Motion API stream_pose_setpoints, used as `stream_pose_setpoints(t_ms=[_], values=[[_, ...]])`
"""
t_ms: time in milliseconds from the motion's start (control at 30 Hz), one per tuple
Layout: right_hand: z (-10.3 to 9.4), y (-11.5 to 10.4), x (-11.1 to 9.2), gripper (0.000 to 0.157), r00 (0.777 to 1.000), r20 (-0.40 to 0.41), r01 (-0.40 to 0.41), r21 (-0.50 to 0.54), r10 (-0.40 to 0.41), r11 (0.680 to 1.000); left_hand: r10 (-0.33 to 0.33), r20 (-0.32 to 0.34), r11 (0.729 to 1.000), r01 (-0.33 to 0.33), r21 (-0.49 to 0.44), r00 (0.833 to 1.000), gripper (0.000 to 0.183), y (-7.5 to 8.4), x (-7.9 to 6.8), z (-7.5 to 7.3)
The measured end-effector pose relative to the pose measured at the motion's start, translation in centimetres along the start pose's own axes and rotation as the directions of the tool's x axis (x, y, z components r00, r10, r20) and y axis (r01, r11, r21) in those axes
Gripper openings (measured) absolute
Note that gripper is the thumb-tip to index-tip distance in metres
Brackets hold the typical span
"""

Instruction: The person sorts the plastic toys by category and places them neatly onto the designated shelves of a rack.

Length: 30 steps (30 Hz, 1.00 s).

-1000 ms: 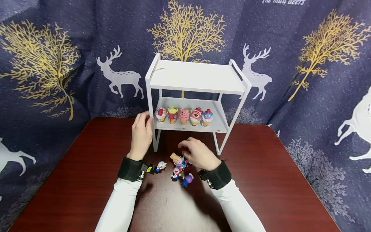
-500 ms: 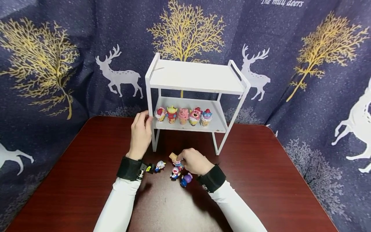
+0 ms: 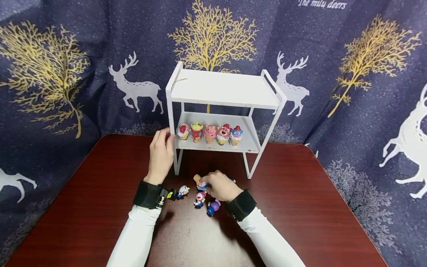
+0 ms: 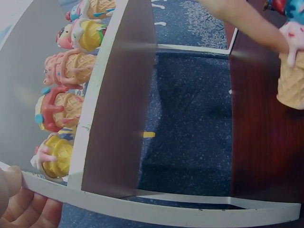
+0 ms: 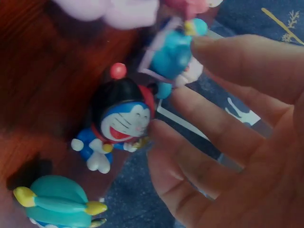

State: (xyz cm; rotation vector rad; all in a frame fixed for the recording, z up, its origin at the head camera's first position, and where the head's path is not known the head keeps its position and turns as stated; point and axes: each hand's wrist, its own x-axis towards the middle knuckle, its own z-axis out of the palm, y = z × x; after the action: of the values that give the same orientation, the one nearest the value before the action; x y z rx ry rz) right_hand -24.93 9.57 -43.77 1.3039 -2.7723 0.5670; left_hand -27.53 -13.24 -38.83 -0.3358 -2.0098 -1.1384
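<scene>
My left hand [image 3: 160,155] grips the left post of the white two-tier shelf [image 3: 227,87]; its thumb and fingers [image 4: 35,206] curl at the frame in the left wrist view. My right hand [image 3: 221,185] is down among small toy figurines in front of the shelf. One fingertip touches the creamy part of an ice-cream-cone figurine [image 4: 292,83] lying on its side. In the right wrist view, fingertips reach either side of a blue figurine [image 5: 171,54]; I cannot tell whether they pinch it. A blue figurine in a black-and-red hood [image 5: 123,111] lies beside the fingers.
Several ice-cream-cone figurines [image 3: 209,133] stand in a row on the lower shelf. Loose on the dark red table [image 3: 100,207] lie a purple-and-blue figurine [image 3: 214,206], a blue-and-white one [image 3: 199,199] and another [image 3: 183,190] nearer my left wrist. A patterned curtain [image 3: 133,37] hangs behind.
My right hand has come down and forward onto the figurines, a fingertip now reaching the cone figurine. My left hand keeps its hold on the shelf post.
</scene>
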Motion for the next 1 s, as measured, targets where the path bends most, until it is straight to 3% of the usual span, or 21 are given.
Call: stream_pose_setpoints(t_ms=[400, 733, 1000], values=[[0.8, -0.3, 0.3, 0.046, 0.996, 0.035, -0.082, -0.100, 0.086, 0.992, -0.009, 0.004, 1.000, 0.009, 0.001, 1.000, 0.020, 0.1, 0.0, -0.2], [1.4, -0.3, 0.5, 0.043, 0.996, 0.003, -0.091, -0.201, 0.093, 0.975, 0.003, -0.011, 1.000, -0.003, 0.009, 1.000, 0.020, 0.0, 0.0, -0.1], [1.0, -0.5, 0.3, 0.031, 0.997, -0.063, -0.043, -0.113, 0.036, 0.993, 0.005, -0.001, 1.000, -0.005, 0.004, 1.000, 0.020, 0.0, 0.0, 0.0]])
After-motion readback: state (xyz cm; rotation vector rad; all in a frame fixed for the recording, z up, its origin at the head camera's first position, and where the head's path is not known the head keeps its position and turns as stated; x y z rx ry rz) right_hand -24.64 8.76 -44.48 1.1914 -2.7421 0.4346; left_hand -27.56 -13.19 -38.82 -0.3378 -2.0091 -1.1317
